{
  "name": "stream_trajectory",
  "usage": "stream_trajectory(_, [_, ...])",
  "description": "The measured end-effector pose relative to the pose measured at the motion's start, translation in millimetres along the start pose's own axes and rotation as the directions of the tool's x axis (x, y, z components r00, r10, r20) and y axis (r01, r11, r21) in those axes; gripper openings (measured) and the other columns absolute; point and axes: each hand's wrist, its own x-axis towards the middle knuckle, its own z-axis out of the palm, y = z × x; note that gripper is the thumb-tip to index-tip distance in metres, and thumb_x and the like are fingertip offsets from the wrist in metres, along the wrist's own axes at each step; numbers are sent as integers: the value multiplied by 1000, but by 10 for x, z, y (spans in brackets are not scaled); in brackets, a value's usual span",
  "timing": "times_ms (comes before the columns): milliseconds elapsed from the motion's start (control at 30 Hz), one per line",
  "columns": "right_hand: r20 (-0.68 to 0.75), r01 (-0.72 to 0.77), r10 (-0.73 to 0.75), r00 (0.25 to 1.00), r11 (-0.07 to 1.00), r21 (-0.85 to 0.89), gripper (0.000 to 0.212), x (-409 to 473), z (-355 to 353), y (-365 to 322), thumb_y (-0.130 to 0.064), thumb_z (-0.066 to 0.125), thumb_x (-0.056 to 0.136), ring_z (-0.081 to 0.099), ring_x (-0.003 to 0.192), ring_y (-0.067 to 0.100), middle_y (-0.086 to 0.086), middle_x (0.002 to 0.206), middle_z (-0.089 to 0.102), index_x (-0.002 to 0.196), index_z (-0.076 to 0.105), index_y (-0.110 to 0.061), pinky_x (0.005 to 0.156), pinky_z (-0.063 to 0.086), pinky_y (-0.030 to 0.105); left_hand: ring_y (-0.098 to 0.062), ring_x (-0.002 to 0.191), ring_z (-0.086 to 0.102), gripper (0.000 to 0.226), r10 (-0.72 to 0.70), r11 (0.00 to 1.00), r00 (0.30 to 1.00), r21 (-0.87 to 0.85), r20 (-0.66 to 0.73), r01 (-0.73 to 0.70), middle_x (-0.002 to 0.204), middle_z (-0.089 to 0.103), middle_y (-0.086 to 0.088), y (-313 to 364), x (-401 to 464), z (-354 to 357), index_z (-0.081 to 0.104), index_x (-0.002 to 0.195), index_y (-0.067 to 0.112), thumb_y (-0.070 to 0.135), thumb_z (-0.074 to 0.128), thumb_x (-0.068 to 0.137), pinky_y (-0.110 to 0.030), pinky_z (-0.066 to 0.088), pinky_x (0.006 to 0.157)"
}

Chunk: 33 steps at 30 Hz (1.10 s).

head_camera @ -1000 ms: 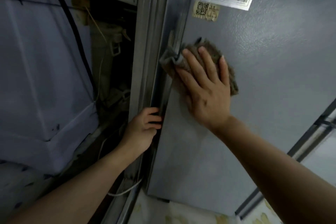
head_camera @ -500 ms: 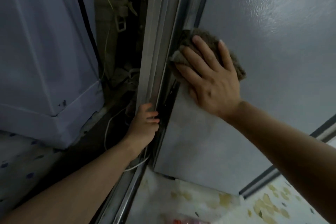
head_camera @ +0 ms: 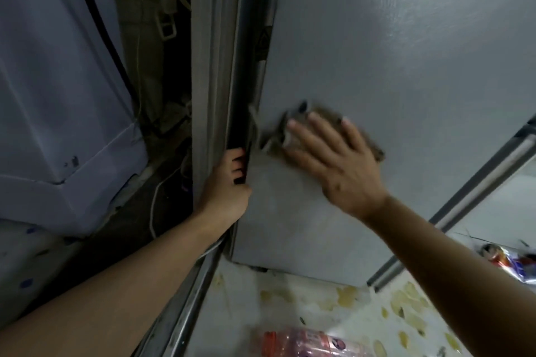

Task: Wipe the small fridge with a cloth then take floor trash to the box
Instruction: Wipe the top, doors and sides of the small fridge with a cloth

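I press the cloth (head_camera: 374, 151) flat on the fridge (head_camera: 391, 52) with my right hand (head_camera: 336, 165). My left hand (head_camera: 226, 188) grips its edge. Next: wipe lower.

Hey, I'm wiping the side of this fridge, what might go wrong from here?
1. The left hand grips the fridge edge with its fingers in the dark gap; they may get pinched if the fridge shifts.
2. The right hand presses the cloth flat, so it might slip out.
3. The plastic wrappers on the floor might be stepped on.
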Motion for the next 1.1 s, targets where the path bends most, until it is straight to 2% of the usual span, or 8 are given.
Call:
stream_trajectory(167, [-201, -336, 335, 921, 941, 27, 50, -126, 17, 216, -15, 42, 96, 21, 144, 30, 6, 154, 29, 145, 35, -24, 116, 9, 48, 2, 90, 52, 59, 42, 997, 991, 75, -127, -33, 93, 49, 29, -79, 24, 181, 44, 117, 41, -4, 60, 82, -25, 45, 83])
stream_trajectory(267, [85, -132, 131, 988, 991, 6, 58, -688, 152, -187, -22, 49, 87, 22, 140, 30, 2, 154, 27, 143, 33, -27, 116, 1, 46, -6, 98, 53, 61, 37, 996, 987, 89, -158, -23, 93, 49, 28, -102, 18, 215, 45, 122, 39, -4, 60, 81, -27, 44, 86])
stream_trajectory(367, [340, 128, -114, 933, 992, -17, 78, -1089, 136, -323, -20, 55, 74, 18, 142, 20, -5, 153, 20, 146, 25, -28, 116, -3, 41, -9, 101, 51, 65, 37, 993, 989, 115, -145, -20, 100, 51, 19, -82, -19, 235, 39, 132, 33, -2, 59, 81, -29, 44, 87])
stream_trajectory(467, [307, 165, -159, 938, 986, 6, 71, -1055, 56, -59, -17, 46, 81, 13, 144, 18, -5, 155, 17, 148, 23, -25, 117, 1, 40, -10, 102, 50, 71, 23, 989, 992, 149, -126, -4, 113, 49, 13, -72, -59, 259, 30, 139, 35, 3, 60, 83, -31, 46, 86])
stream_trajectory(700, [-179, -264, 262, 948, 965, 16, 54, -724, -163, 819, -15, 44, 94, 18, 146, 27, 7, 154, 28, 146, 32, -23, 118, 7, 44, -21, 107, 54, 71, 50, 975, 971, 222, -233, 3, 125, 52, 3, -52, -70, 434, 26, 140, 31, 3, 59, 83, -40, 48, 91])
stream_trajectory(800, [-67, -320, 324, 944, 945, 64, 52, -1068, -22, 463, -19, 41, 90, 21, 143, 30, 7, 152, 31, 141, 34, -23, 115, 9, 44, -25, 113, 53, 75, 45, 975, 961, 219, -273, 16, 132, 51, -2, -52, -62, 494, 24, 142, 29, 2, 59, 83, -45, 47, 97])
stream_trajectory(933, [294, -22, 29, 955, 999, -25, 76, -1616, -2, 158, -20, 51, 72, 23, 138, 26, 1, 150, 32, 143, 25, -26, 115, 6, 43, -19, 105, 53, 75, 41, 974, 969, 228, -243, 16, 129, 53, -1, -42, -95, 459, 24, 142, 33, 7, 63, 83, -37, 46, 93])
stream_trajectory(1100, [182, -125, 107, 977, 988, 90, 69, -1464, -207, 505, -8, 37, 79, 10, 146, 22, 1, 156, 20, 146, 26, -24, 119, 1, 41, -26, 113, 54, 77, 21, 956, 972, 290, -234, 49, 132, 52, -4, 20, -136, 467, 21, 143, 33, 12, 65, 83, -44, 46, 97])
